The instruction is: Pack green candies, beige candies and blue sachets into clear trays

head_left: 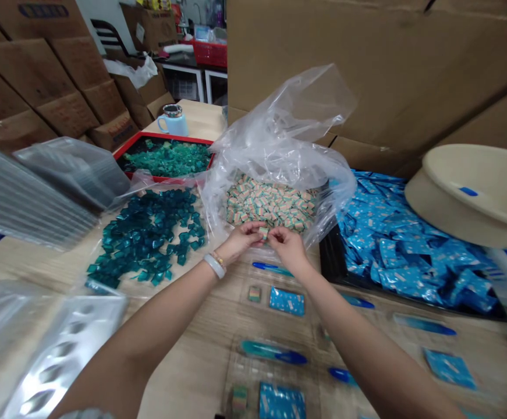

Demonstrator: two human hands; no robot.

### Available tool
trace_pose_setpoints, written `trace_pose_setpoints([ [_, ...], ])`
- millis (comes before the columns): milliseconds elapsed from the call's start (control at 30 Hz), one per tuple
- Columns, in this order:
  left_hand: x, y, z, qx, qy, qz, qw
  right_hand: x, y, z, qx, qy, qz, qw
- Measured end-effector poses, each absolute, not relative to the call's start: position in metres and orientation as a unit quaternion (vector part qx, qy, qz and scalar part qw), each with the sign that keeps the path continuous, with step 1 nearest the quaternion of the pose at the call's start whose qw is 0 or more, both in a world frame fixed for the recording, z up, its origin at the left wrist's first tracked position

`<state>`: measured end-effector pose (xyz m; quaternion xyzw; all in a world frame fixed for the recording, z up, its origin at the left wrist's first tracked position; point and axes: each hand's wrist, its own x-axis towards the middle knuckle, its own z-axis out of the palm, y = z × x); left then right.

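Striped eraser (263, 232) pinched between fingers of both hands, nearly closed.

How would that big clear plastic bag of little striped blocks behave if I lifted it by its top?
Probably floppy: the clear plastic bag is thin, crumpled film billowing loosely above its load. It would likely feel bottom-heavy, since the striped blocks heap in its base. Loose blocks may shift and spill through the wide mouth.
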<state>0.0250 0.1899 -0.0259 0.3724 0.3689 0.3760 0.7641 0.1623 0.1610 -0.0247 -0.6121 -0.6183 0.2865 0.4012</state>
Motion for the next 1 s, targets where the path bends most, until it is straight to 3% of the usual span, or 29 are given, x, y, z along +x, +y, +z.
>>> trace_pose_setpoints([
  [200,0.024,0.197,-0.022,0.425,0.378,0.312,0.761,0.17,0.17,-0.023,-0.575,-0.685,0.246,0.375],
  [367,0.022,0.203,-0.026,0.448,0.377,0.286,0.759,0.174,0.178,-0.026,-0.585,-0.65,0.333,0.352],
  [667,0.031,0.199,-0.037,0.428,0.392,0.415,0.701,0.166,0.173,-0.039,-0.558,-0.542,0.447,0.441],
  [833,0.037,0.192,-0.036,0.38,0.425,0.422,0.705,0.162,0.167,-0.044,-0.595,-0.575,0.323,0.459],
  [900,0.036,0.191,-0.034,0.442,0.434,0.395,0.678,0.163,0.164,-0.039,-0.615,-0.629,0.238,0.412],
  [1000,0.032,0.192,-0.033,0.565,0.467,0.359,0.578,0.166,0.161,-0.029,-0.619,-0.726,0.117,0.275],
])
